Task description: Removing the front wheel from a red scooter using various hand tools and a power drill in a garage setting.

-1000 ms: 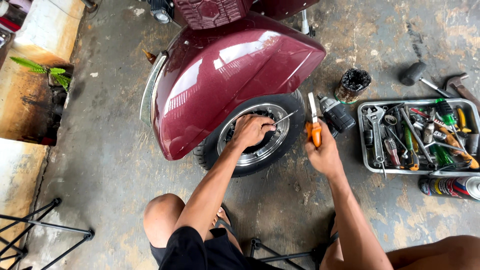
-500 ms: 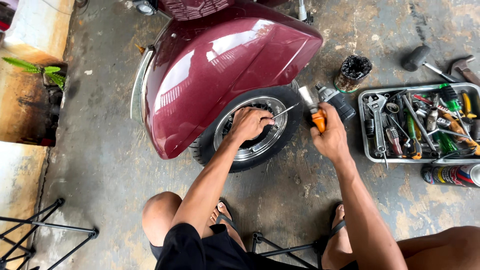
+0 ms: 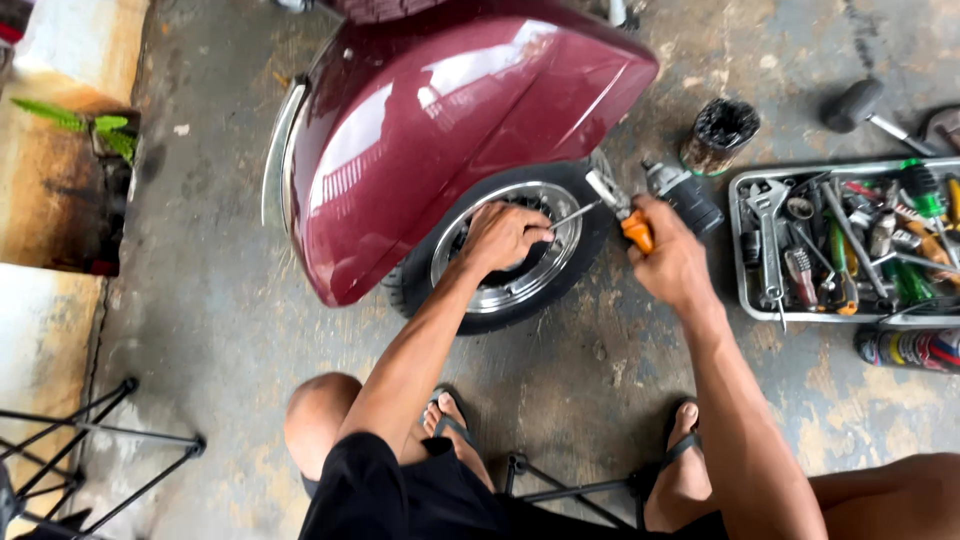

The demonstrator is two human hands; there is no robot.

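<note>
A maroon scooter body [image 3: 440, 130] stands over a small wheel with a black tyre [image 3: 590, 255] and a silver rim [image 3: 520, 285]. My left hand [image 3: 500, 235] rests on the hub of the wheel, its fingers bent around a thin metal rod that points up to the right. My right hand [image 3: 670, 262] is just right of the tyre, closed on an orange-handled tool [image 3: 632, 226] whose metal end reaches toward the wheel. I squat in front of the wheel in sandals.
A metal tray [image 3: 742, 260] full of wrenches, pliers and screwdrivers lies at the right. A black cylinder part [image 3: 690, 195], a dark can [image 3: 720, 135] and a hammer [image 3: 860, 105] lie behind it; spray cans [image 3: 905, 348] lie in front. A stool frame [image 3: 90, 440] stands at lower left on bare concrete.
My right hand with the orange-handled tool has moved in closer to the tyre and tilted toward it. My left hand has stayed on the hub. The view has shifted slightly.
</note>
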